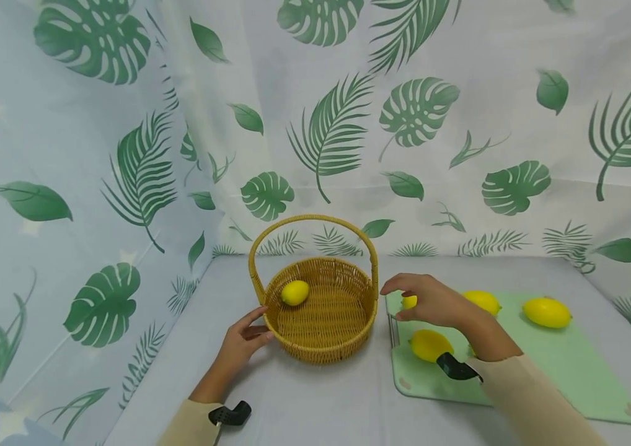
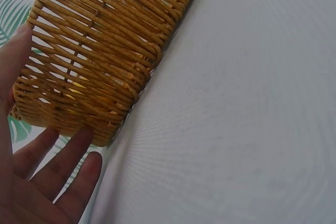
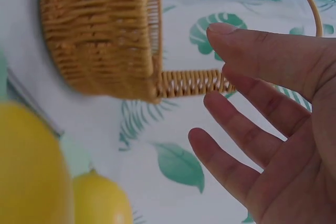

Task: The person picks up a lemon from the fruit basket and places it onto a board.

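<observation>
A round wicker basket [image 1: 326, 354] with a tall arched handle stands in the middle of the table, one lemon [image 1: 295, 293] lying inside at its left. My left hand [image 1: 242, 339] rests against the basket's left side, fingers spread and lightly bent; in the left wrist view, the fingertips [image 2: 84, 139] touch or nearly touch the wickerwork [image 2: 100, 40]. Between basket and cutting board, my right hand [image 1: 432, 300] hovers over the board's left edge with nothing held. Its fingers [image 3: 236, 124] are apart in the right wrist view. Behind it a lemon [image 1: 409, 301] is partly hidden.
A pale green cutting board [image 1: 561, 371] lies at the right, bearing several lemons, among them one at the front [image 1: 431, 345], one behind my wrist [image 1: 483, 301] and one farther right [image 1: 547, 312]. Leaf-printed cloth [image 1: 338, 136] hangs behind and at the left.
</observation>
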Available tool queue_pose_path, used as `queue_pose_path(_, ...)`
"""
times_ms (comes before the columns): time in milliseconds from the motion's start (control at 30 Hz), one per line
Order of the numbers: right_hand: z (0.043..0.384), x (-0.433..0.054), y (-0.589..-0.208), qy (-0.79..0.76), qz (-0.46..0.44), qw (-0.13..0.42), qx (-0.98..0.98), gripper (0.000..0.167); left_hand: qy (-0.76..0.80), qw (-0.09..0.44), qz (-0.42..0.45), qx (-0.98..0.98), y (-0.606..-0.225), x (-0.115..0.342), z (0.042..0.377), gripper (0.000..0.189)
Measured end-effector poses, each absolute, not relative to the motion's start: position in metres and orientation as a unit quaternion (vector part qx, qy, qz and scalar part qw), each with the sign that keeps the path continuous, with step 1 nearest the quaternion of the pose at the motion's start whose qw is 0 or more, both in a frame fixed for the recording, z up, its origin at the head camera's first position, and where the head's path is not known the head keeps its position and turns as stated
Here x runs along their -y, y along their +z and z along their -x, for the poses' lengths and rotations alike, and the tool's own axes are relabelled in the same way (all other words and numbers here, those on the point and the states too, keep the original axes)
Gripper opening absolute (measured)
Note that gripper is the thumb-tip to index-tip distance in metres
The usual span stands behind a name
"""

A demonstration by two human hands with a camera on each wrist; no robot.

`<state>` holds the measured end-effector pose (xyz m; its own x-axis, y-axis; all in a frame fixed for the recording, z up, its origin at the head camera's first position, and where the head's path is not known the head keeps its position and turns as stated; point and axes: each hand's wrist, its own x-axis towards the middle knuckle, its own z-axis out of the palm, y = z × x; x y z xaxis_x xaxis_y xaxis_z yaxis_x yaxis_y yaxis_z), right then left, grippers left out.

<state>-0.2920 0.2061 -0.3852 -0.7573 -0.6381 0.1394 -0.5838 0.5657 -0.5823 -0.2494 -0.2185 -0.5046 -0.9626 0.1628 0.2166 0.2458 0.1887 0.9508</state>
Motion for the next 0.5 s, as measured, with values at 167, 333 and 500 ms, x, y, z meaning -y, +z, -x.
queue_pose_path(167,0.295,-0.193,-0.383,-0.322,0.350,0.054,-0.878,0.042,-0.625,0.033,0.139,0.768,-0.491,0.216,0.242,0.064)
queue_pose_path(333,0.296,-0.182,-0.381,-0.335,0.335,0.073,-0.878,0.041,-0.622,0.035,0.142,0.770,-0.491,0.215,0.241,0.065)
queue_pose_path(500,0.297,-0.174,-0.382,-0.335,0.336,0.076,-0.877,0.041,-0.627,0.031,0.140,0.766,-0.490,0.214,0.241,0.064)
